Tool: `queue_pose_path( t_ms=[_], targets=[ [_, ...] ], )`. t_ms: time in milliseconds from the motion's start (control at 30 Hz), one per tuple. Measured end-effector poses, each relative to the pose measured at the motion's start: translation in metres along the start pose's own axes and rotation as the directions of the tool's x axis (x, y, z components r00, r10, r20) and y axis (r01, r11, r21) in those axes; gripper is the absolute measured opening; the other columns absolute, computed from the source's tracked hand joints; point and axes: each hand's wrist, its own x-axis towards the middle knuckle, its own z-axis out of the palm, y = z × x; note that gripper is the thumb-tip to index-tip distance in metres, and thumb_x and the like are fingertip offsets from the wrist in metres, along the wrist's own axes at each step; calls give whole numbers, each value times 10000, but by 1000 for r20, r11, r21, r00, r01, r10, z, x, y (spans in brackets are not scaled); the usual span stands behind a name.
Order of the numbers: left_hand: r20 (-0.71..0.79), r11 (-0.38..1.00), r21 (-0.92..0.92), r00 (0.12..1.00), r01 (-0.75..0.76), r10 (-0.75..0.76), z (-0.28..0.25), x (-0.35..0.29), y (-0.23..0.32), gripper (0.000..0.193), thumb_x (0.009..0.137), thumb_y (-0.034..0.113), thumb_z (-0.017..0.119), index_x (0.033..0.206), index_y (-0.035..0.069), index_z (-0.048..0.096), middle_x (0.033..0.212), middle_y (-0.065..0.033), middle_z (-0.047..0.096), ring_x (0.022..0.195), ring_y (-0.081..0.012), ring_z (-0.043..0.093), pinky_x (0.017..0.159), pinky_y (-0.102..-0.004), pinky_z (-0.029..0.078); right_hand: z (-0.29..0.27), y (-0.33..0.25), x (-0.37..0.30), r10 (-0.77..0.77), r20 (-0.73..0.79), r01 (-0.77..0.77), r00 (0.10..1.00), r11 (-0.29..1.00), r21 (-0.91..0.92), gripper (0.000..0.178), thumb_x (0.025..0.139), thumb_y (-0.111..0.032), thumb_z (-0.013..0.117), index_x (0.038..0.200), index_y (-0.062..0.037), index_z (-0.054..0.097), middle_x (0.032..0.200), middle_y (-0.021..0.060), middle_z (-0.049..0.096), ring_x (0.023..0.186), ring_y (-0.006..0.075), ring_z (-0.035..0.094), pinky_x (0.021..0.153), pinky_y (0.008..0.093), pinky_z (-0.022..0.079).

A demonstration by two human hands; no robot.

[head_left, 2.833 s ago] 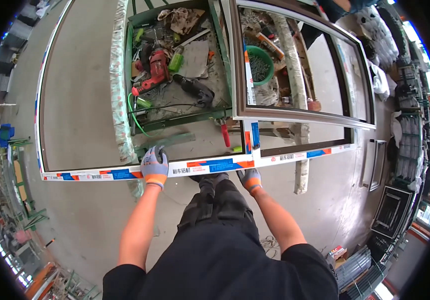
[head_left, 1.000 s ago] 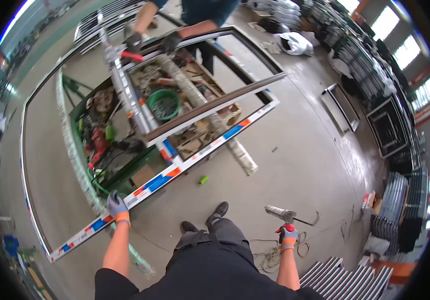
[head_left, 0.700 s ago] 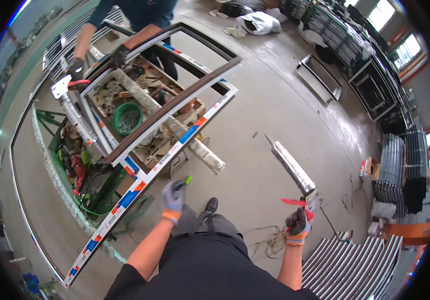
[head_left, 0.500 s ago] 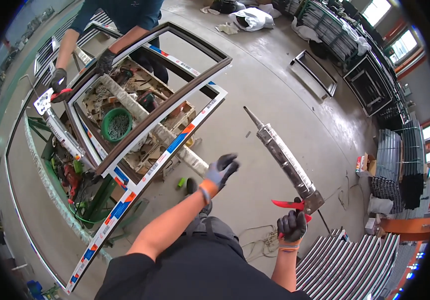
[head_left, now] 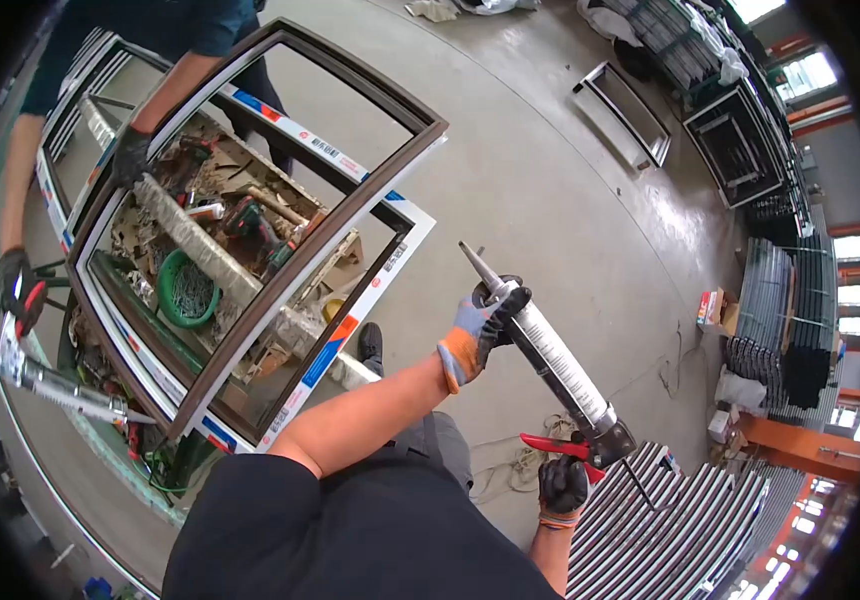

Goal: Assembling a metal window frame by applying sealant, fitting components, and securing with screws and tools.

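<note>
the right hand point(head_left: 562, 486) grips the caulking gun point(head_left: 560, 362) by its red handle point(head_left: 560, 446); the left hand point(head_left: 490, 325) clasps its front end, seemingly to steady the nozzle point(head_left: 480, 265)

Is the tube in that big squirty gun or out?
In: the white tube lies in the caulking gun, its pointed nozzle sticking out past the left hand.
</note>
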Motion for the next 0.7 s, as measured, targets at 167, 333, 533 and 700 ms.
queue_pose_path(
  t_ms=[167,333,533,700],
  targets=[
    [181,989,-145,983,-7,33,-3,46,19,616,815,269,758,1283,29,437,1071,-138,624,964,-269,653,829,-399,561,16,-5,41,-176,-85,147,981,951,-272,318,850,-216,694,1020,4,539,507,0,416,342,117,358,348,260,303],
    [262,981,-193,964,-2,54,-1,73,28,621,838,288,723,1302,11,417,1148,-176,610,1070,-306,624,937,-448,513,31,-27,79,-144,-82,110,986,939,-326,309,848,-232,693,980,-9,526,502,18,450,352,123,392,327,254,308],
    [413,949,-314,902,11,126,-17,105,42,540,885,262,670,1315,38,436,1223,-180,577,1157,-331,573,998,-476,471,39,-37,117,-99,-71,56,993,892,-449,564,819,-206,675,1254,85,466,626,57,549,374,135,455,340,247,334],
    [343,965,-259,928,-53,143,-14,125,73,525,879,283,678,1288,42,454,1144,-150,599,1113,-313,597,978,-460,488,60,-30,148,-33,-25,18,999,887,-462,671,792,-249,692,1323,63,424,949,151,629,598,198,610,524,300,488]
  ],
)
